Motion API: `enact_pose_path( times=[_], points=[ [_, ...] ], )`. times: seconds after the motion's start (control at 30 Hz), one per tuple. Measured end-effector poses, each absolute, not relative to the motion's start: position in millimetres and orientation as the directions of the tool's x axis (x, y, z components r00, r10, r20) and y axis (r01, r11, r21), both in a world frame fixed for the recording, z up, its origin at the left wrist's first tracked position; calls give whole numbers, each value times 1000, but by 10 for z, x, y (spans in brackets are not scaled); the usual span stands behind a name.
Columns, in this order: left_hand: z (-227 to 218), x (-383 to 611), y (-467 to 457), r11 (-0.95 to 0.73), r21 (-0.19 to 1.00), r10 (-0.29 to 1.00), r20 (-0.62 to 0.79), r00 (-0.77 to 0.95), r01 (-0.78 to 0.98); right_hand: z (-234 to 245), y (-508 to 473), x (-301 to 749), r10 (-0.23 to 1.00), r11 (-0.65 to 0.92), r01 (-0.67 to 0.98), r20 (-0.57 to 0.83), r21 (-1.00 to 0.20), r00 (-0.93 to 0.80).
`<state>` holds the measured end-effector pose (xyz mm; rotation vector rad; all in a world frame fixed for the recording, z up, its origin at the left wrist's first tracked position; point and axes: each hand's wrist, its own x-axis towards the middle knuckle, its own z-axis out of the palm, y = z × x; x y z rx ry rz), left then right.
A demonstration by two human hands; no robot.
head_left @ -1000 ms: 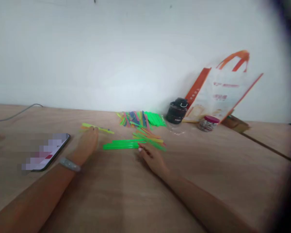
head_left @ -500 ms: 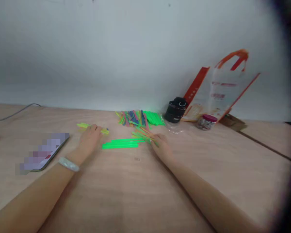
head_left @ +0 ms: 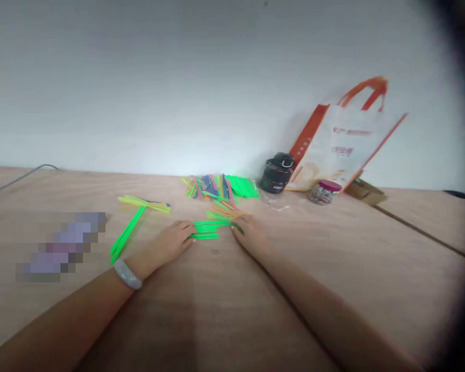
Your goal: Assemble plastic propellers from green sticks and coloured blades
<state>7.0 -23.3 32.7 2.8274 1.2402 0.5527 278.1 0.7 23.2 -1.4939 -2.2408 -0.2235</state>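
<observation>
Thin, straight bright-green plastic strips (head_left: 207,236) lie side by side on the table in front of me. My left hand (head_left: 174,242) is closed over their left ends, thumb on the near side and fingers on the far side. At their right end, my right hand (head_left: 251,232) has its fingers bent around a loose fan of orange and green strips (head_left: 225,210); its fingertips are partly hidden. Left of my hands, a yellow bunch of strips (head_left: 147,203) lies crosswise, with a blue tip showing. A slanted green bunch (head_left: 127,235) reaches from it toward my left wrist.
Mixed coloured strips (head_left: 213,187) and a green pile (head_left: 243,186) lie by the wall. Right of them stand a black bottle (head_left: 277,174), a lidded jar (head_left: 324,192), and a white-and-orange bag (head_left: 343,142). A blurred-out phone (head_left: 65,245) lies left; a cable (head_left: 21,178) runs behind it.
My left hand has left the yellow bunch and moved right and nearer, onto the green strips. A slanted green bunch now shows beside the yellow one. My right hand stays by the orange strips.
</observation>
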Motion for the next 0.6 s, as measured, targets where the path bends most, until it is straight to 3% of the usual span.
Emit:
enact_pose_path(
  times=[0.27, 0.6],
  points=[
    [348, 100, -318, -688, 178, 711, 354, 607, 703, 287, -71, 2744, 830, 411, 904, 458, -117, -318],
    [279, 186, -335, -710, 130, 682, 371, 630, 692, 261, -32, 2732, 825, 389, 917, 477, -88, -304]
  ],
)
